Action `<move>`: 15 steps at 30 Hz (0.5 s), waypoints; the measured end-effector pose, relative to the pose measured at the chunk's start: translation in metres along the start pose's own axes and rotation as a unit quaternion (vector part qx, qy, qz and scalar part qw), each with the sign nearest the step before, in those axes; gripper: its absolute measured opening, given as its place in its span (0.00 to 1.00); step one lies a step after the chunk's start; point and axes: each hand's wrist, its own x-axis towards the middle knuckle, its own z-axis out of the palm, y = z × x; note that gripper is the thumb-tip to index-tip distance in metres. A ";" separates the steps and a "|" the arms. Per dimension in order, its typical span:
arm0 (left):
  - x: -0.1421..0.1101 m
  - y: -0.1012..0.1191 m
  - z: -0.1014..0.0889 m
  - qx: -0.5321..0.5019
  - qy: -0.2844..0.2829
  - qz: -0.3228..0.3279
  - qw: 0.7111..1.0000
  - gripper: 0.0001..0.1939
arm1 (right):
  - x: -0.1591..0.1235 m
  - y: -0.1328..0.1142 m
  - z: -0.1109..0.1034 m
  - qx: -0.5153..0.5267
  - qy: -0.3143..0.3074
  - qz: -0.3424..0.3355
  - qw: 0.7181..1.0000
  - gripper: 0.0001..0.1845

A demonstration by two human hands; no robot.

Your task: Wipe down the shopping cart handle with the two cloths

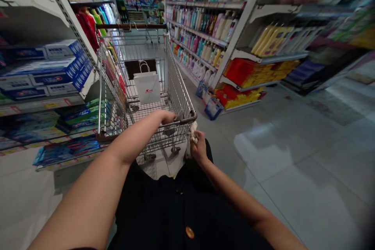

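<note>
A metal shopping cart (179, 82) stands in front of me, its near rim close to my body. My left hand (168, 116) reaches over to the cart's near right corner. Its fingers curl down by the rim, partly hidden, beside a greyish item I cannot make out. Just outside that corner, my right hand (199, 146) is closed around a bunched off-white cloth (191, 134), which hangs down beside the cart. A white paper bag (147, 86) with twisted handles and red print stands upright inside the cart.
On the left, a shelf holds blue-and-white boxes (52, 80) and green packs (84, 115). Bottles line the right shelves (202, 39). Red-and-yellow packs (249, 72) fill a shelf end, with a blue-and-white pack (213, 107) on the floor beside it. Tiled floor (278, 152) lies to the right.
</note>
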 end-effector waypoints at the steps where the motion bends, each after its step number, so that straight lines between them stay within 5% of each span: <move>1: -0.007 0.003 -0.007 0.035 -0.003 -0.005 0.999 0.12 | -0.010 -0.008 0.001 -0.011 -0.012 -0.073 0.997 0.18; 3: -0.023 0.009 -0.025 0.157 -0.017 -0.003 0.987 0.16 | -0.019 -0.025 0.009 -0.020 -0.046 -0.231 0.972 0.18; 6: -0.052 0.008 -0.050 0.390 -0.043 0.019 0.920 0.22 | -0.008 -0.047 0.032 -0.044 -0.071 -0.373 0.924 0.21; 8: -0.068 -0.001 -0.061 0.429 -0.064 0.015 0.901 0.24 | 0.003 -0.052 0.051 -0.094 -0.108 -0.381 0.913 0.22; 12: -0.087 -0.031 -0.061 0.301 -0.134 -0.067 0.942 0.23 | 0.000 -0.039 0.081 -0.190 -0.218 -0.331 0.898 0.23; 15: -0.086 -0.046 -0.053 0.306 -0.104 -0.103 0.941 0.15 | -0.017 -0.016 0.091 -0.222 -0.289 -0.317 0.875 0.22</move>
